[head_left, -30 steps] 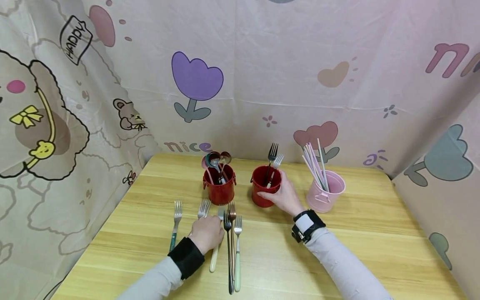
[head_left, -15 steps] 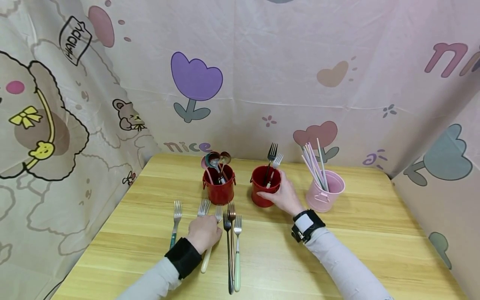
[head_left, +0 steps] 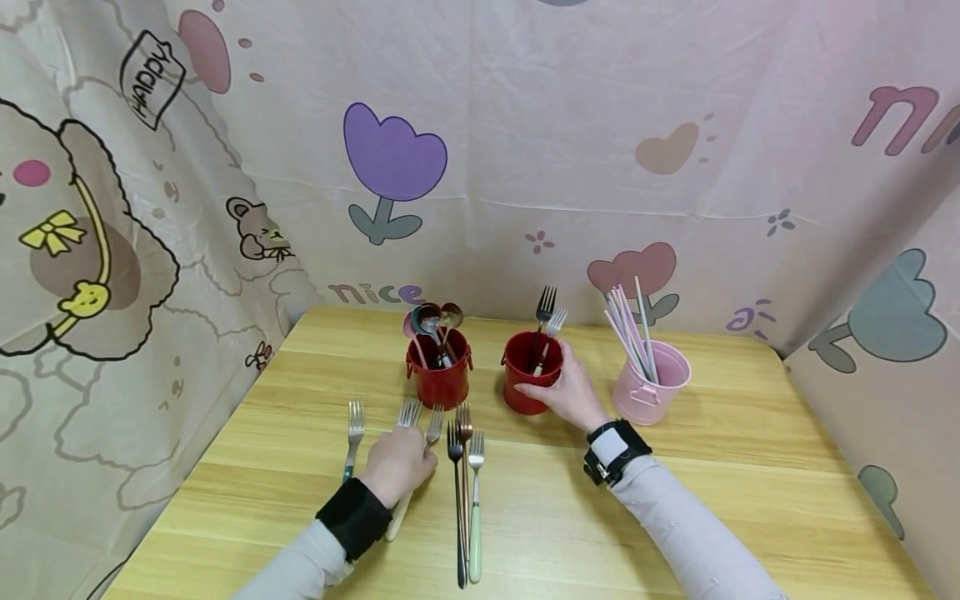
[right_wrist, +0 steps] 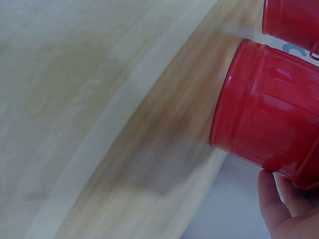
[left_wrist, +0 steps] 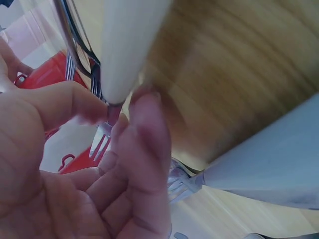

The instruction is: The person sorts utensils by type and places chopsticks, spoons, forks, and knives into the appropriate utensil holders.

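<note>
My left hand [head_left: 397, 462] pinches a cream-handled fork [head_left: 398, 518] between thumb and index finger, near where handle meets metal, as the left wrist view shows. Its tines point away from me, close to the table. Another silver fork [head_left: 408, 411] lies partly hidden behind this hand. To its left lies a teal-handled fork [head_left: 355, 427]; to its right, a black fork [head_left: 455, 450], a copper fork [head_left: 464, 417] and a pale green-handled fork [head_left: 476, 525]. My right hand [head_left: 576, 392] grips the side of a red bucket [head_left: 517, 360] holding a black fork [head_left: 545, 304] and a silver fork [head_left: 556, 322].
A second red bucket [head_left: 442, 389] with several spoons [head_left: 429, 321] stands at the back left. At the right a pink bucket [head_left: 636, 408] holds several straws [head_left: 628, 333]. Behind the wooden table [head_left: 712, 467] hangs a printed cloth [head_left: 525, 150].
My left hand has drawn left and slightly toward me with the cream-handled fork, whose handle end swung left, away from the black fork. The right hand stays on the red bucket.
</note>
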### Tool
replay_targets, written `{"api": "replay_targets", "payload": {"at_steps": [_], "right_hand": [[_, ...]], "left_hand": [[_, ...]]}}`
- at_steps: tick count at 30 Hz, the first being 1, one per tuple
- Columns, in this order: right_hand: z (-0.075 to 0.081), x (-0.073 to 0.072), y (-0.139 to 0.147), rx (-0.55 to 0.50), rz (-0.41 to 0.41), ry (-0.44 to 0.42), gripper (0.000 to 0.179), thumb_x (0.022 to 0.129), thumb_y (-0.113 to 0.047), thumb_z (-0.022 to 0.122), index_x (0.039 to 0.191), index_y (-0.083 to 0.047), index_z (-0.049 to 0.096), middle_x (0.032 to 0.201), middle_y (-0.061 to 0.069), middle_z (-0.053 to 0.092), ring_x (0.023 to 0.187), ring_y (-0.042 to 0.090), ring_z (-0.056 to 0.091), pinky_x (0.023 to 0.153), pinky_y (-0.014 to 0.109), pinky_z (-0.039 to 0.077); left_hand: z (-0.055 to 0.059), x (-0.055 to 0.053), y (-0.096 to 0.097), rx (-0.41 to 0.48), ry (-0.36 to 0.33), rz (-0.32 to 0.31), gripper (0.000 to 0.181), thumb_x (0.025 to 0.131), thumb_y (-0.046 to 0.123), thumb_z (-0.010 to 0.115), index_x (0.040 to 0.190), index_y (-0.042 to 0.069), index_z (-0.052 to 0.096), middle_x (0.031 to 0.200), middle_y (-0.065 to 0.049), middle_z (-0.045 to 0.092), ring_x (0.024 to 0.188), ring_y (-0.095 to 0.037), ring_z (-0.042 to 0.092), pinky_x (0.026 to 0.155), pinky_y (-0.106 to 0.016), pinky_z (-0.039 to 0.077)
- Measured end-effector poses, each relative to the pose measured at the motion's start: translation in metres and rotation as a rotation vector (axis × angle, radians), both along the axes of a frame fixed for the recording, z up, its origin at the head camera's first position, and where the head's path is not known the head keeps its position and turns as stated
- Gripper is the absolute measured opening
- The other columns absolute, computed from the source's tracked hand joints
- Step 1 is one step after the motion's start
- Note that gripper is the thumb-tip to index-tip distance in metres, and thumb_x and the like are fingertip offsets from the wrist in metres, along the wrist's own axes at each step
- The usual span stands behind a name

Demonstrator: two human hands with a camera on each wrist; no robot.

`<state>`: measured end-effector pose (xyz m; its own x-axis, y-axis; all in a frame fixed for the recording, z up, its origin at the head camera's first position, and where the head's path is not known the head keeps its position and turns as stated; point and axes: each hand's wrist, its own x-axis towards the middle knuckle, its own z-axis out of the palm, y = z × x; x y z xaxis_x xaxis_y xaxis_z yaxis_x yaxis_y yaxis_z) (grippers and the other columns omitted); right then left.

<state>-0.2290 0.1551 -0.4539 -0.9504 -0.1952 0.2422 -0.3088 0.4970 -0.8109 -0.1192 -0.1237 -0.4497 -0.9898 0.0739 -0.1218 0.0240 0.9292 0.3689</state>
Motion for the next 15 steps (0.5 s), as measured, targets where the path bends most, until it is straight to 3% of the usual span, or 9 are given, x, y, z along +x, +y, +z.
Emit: {"api": "replay_targets", "payload": {"at_steps": [8, 15], "right_hand": [[0.0013, 0.0008, -0.0001, 0.003, -0.003, 0.002, 0.092, 0.075, -0.024, 0.090, 0.146, -0.004, 0.035, 0.141, 0.017, 0.058, 0.131, 0.033, 0.057, 0.108, 0.050, 0.049], [0.0013, 0.0016, -0.0008, 0.004, -0.006, -0.001, 0.091, 0.075, -0.023, 0.090, 0.145, -0.004, 0.036, 0.141, 0.017, 0.059, 0.131, 0.034, 0.057, 0.108, 0.050, 0.049]], "left_hand": [[0.0037, -0.0003, -0.0024, 0.003, 0.077, -0.014, 0.033, 0.087, 0.006, 0.068, 0.057, 0.012, 0.053, 0.057, 0.000, 0.049, 0.049, -0.016, 0.047, 0.045, -0.027, 0.034], [0.0093, 0.0010, -0.0034, 0.008, 0.129, -0.028, 0.025, 0.087, 0.004, 0.067, 0.064, 0.009, 0.060, 0.061, -0.002, 0.054, 0.052, -0.016, 0.048, 0.046, -0.027, 0.035]]}}
